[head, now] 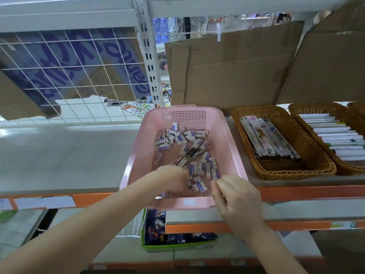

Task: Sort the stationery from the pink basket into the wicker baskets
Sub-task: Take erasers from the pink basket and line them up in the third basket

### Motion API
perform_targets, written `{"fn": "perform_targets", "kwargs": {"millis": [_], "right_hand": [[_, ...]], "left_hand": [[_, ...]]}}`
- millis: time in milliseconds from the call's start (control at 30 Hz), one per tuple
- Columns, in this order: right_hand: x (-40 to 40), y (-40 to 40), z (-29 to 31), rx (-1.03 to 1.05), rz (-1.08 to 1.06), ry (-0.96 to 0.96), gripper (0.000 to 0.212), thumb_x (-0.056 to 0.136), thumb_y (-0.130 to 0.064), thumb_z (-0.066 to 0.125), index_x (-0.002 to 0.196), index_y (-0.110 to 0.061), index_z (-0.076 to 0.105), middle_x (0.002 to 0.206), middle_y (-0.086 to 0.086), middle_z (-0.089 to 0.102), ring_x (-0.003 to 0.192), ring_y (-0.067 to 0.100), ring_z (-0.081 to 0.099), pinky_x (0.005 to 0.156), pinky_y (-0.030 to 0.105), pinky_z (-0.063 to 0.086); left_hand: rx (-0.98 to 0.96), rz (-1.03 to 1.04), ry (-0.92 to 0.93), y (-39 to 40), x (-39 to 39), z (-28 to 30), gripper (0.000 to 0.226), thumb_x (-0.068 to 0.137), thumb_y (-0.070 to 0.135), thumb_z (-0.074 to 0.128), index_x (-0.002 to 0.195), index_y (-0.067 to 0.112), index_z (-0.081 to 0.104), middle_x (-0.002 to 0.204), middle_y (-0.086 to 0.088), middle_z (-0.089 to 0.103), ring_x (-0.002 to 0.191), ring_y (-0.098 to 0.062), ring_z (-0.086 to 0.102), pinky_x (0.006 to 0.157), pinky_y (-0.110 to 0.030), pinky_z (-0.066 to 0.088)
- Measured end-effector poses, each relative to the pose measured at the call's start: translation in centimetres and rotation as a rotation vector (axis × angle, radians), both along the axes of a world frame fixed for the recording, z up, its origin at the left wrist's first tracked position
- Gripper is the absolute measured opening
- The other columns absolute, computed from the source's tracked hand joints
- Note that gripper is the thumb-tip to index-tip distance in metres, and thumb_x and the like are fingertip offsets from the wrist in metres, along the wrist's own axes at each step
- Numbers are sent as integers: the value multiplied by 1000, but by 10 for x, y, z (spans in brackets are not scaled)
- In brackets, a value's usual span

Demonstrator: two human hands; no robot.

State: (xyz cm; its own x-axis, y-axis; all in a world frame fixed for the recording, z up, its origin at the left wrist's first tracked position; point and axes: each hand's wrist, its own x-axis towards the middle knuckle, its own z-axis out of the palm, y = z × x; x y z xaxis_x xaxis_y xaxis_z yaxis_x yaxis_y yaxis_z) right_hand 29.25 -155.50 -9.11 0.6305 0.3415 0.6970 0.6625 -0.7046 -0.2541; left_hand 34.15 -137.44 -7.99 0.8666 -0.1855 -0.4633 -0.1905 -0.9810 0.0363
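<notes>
Shop shelf (59, 155) carries a pink basket (223, 135). Inside it, the left hand (173, 179) grips long flat packets (188, 155), while the right hand (235, 194) is at the near rim, fingers curled, pinching 1 eraser (215, 173). Many erasers (181, 137) lie beyond both hands. 2 wicker baskets (308, 167) stand right.

The left hand (173, 179) covered the near end of the long dark packet (190, 155) it gripped and some erasers (200, 185) beneath. The right wicker basket (308, 123) ran off the frame's edge. Eraser print was unreadable.
</notes>
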Motion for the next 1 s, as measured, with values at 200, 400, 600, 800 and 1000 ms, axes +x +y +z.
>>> {"fn": "perform_targets", "kwargs": {"millis": [200,400,600,800,1000], "right_hand": [[1,-1,0,-12,18,-10,37,91,-23,44,59,-13,60,57,-3,55,51,11,49,43,23,40],[2,-1,0,-18,25,-28,38,91,-24,44,59,-14,60,56,-4,54,50,10,48,45,20,37],[1,-2,2,-14,26,-63,38,91,-23,44,57,-14,57,55,-4,51,50,10,45,51,19,28],[2,-2,2,-23,31,-70,38,90,-23,44,55,-14,56,54,-4,52,49,10,45,47,18,30],[3,-3,0,-20,42,-65,38,90,-25,44,57,-15,58,55,-4,53,50,9,47,47,18,33]], "left_hand": [[51,-3,-58,-6,0,1,44,80,57,61,88,15,52,89,-2,56,82,-22,53,75,-34,49],[90,30,-11,-8,3,0,54,78,61,60,98,11,62,86,-2,61,77,-20,55,68,-31,48],[136,41,-23,-16,3,-2,51,81,60,59,98,12,56,83,0,54,77,-21,53,69,-32,45],[155,44,-60,-23,0,5,49,79,61,58,87,13,56,73,1,49,75,-22,50,69,-31,44],[144,76,-76,-26,0,8,42,79,56,60,92,16,57,77,1,52,74,-23,51,67,-30,44]]}}
